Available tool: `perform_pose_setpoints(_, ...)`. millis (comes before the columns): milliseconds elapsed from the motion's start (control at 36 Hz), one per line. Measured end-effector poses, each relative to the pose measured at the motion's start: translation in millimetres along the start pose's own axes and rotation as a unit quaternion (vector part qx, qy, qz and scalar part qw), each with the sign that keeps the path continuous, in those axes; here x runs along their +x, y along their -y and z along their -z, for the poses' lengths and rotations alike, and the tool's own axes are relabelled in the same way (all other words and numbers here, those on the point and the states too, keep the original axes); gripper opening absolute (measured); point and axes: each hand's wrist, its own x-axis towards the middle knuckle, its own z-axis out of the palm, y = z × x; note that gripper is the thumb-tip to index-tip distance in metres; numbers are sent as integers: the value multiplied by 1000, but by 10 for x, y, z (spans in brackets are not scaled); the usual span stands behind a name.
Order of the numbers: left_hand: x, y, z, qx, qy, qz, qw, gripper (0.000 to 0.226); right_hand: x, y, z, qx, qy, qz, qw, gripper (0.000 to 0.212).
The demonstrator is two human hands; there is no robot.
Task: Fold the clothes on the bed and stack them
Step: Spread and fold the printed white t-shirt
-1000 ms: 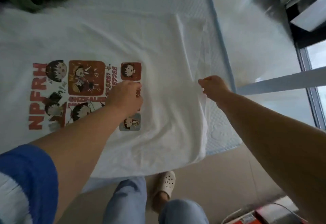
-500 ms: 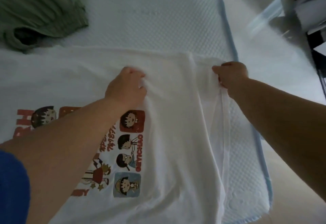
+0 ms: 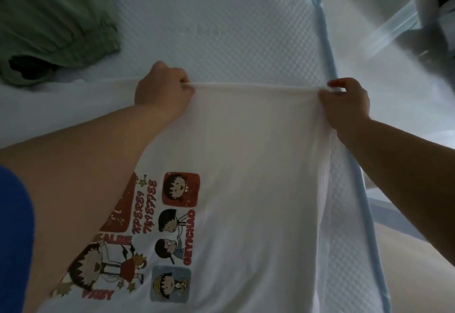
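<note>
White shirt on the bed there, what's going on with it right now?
A person is folding the white T-shirt on the mattress. The left hand and right hand each pinch its far edge, pulling it taut between them. The cartoon print faces up. A green garment lies crumpled at the far left, not yet folded.

A white T-shirt point(image 3: 251, 165) lies spread on the bed, printed side up, with red-and-black cartoon panels and lettering on its near left part. Its far edge is pulled into a taut straight line, pinched at each end by a hand. A green garment point(image 3: 49, 22) lies crumpled at the far left, just beyond the shirt.
</note>
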Motion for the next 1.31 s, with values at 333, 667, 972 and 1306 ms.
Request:
perform_pose_setpoints(333,-448,-251,-164,-95,-23,0,995,57,-435,-181,86,33,-26,-46,998,40)
perform_pose_setpoints(667,-2029,-322,-744,20,200,-251,947,62,-1947,-1070,599,-53,71,-156,984,12)
perform_pose_setpoints(972,-2048,-326,-897,72,194,-233,950,83,-2097,-1032,630,-134,44,-82,987,37)
perform_pose_setpoints(1306,-2029,-338,-958,118,204,-233,944,86,-2426,-1169,589,-72,244,-237,937,27)
